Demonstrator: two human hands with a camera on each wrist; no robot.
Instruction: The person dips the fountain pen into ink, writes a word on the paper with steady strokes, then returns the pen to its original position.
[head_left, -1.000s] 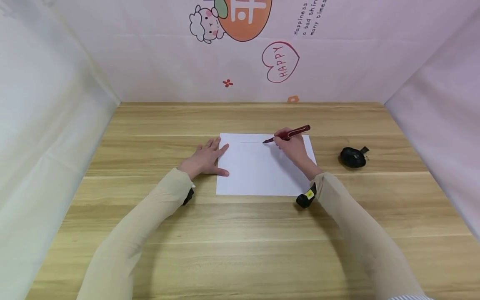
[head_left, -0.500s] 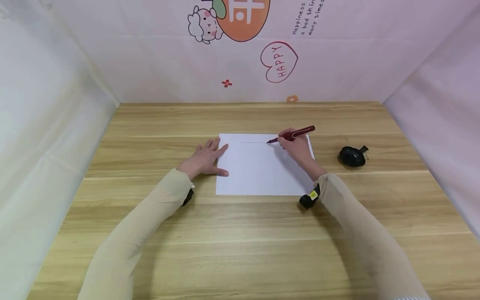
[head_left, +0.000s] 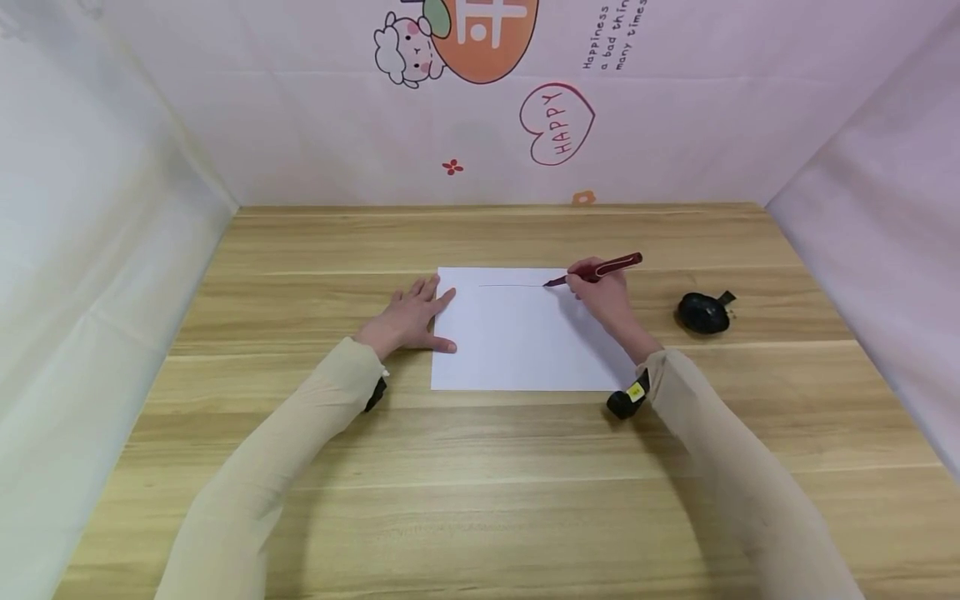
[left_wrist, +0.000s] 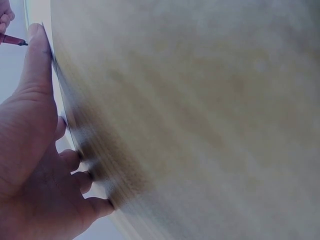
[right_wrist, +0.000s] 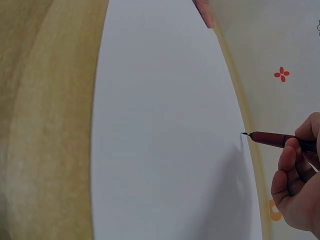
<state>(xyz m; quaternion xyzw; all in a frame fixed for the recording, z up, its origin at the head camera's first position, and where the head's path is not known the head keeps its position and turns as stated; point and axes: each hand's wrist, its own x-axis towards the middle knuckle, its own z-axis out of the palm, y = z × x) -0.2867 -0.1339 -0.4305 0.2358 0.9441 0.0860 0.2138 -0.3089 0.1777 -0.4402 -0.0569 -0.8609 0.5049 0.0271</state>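
1. White paper (head_left: 510, 342) is seen lying flat on the wood-grain table (head_left: 480, 517), reached over from the near side by a left sleeve (head_left: 255, 483) and a right sleeve (head_left: 738, 475), both beige.
2. At the cuffs, a black left wrist device (head_left: 376, 395) and a black right wrist device (head_left: 622, 406) are noted; the latter is marked with a yellow label (head_left: 636, 392), its print too small to be read.
3. Left hand (head_left: 405, 321) is spread across the paper's left edge; thumb and forefinger are rested on the sheet.
4. Dark red pen (head_left: 615, 264) is pinched between thumb and fingers of the right hand (head_left: 606, 300), over the sheet's upper right; its barrel is tilted up rightward.
5. Thin dark line (head_left: 512, 286) is drawn near the paper's far edge; the pen's tip is set at its right end.
6. Rounded black object (head_left: 703, 314) is placed on the table, right of the paper, apart from it.
7. Backdrop (head_left: 300, 142): an orange flower (head_left: 583, 197) and a red flower (head_left: 452, 167) are printed low; "HAPPY" is lettered sideways inside a red heart (head_left: 558, 125).
8. Higher, sideways lettering (head_left: 615, 35) is read as "Happiness", "a bad thin" (cut off) and "many times"; left of it, an orange shape (head_left: 502, 62) and a sheep-like figure (head_left: 411, 54) are printed.
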